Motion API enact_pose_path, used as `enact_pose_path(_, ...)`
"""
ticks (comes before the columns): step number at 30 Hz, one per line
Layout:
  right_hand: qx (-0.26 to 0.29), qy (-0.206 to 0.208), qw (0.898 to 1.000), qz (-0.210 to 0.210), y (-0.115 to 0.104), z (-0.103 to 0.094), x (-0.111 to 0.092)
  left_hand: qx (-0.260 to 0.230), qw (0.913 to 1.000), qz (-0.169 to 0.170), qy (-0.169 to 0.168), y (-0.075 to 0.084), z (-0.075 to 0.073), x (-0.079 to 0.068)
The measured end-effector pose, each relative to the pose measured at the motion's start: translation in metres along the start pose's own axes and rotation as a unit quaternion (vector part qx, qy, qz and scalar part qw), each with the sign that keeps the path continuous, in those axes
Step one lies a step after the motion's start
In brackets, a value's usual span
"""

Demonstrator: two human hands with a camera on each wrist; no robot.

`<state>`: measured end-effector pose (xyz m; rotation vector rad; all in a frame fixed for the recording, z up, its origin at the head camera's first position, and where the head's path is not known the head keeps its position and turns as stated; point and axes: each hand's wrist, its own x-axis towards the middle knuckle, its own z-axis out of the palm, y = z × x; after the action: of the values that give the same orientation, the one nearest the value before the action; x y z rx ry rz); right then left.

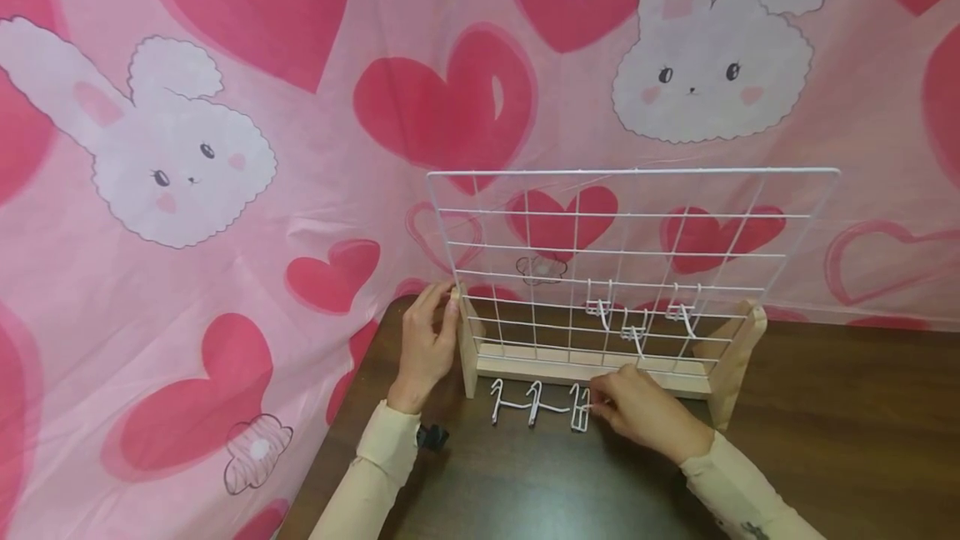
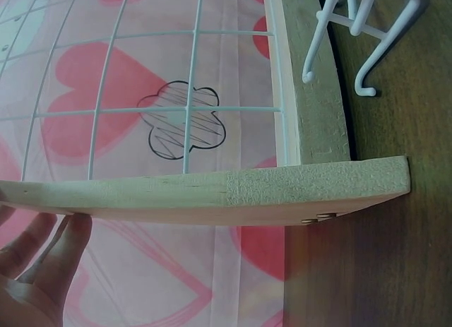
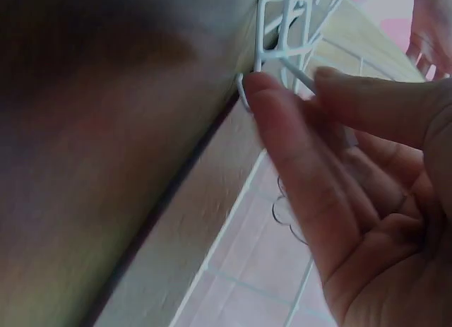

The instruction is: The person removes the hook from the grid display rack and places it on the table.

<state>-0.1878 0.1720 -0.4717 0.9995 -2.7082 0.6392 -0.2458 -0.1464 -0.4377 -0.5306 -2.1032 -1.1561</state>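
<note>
Narrow pinch, my right hand (image 1: 648, 413), on one hook (image 1: 579, 413) by its prong, in front of the rack (image 1: 628, 252); off-centre hold could let it twist.

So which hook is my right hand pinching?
The rightmost loose hook; your right hand pinches it. Two loose hooks are further left; three hooks hang on the rack.

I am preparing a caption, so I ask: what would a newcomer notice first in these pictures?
Probably the pink backdrop behind the dark table, covered in red hearts and white rabbit faces. In front, a white wire grid stands in a wooden base, with three hooks hanging low on it. Before the base, the right hand pinches another hook, while the left hand touches the left wooden upright.
</note>
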Motion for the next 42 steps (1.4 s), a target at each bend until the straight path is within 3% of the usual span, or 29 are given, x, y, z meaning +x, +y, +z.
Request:
enact_pose_path(12,-0.118,0.003,0.992,0.036,0.000,0.002,-0.003,0.003,1.0000,0.006,0.002,-0.001,0.000,0.002)
enact_pose_path(20,-0.126,-0.011,0.991,0.052,-0.004,0.003,-0.001,-0.003,1.0000,-0.001,0.000,-0.001,0.000,0.001)
enact_pose_path(33,-0.142,-0.005,0.990,0.026,-0.005,0.015,0.001,-0.003,1.0000,0.002,0.007,-0.002,0.000,-0.001)
enact_pose_path(42,-0.138,-0.012,0.990,0.034,-0.007,0.015,0.001,-0.009,1.0000,-0.002,0.000,0.000,0.000,0.000)
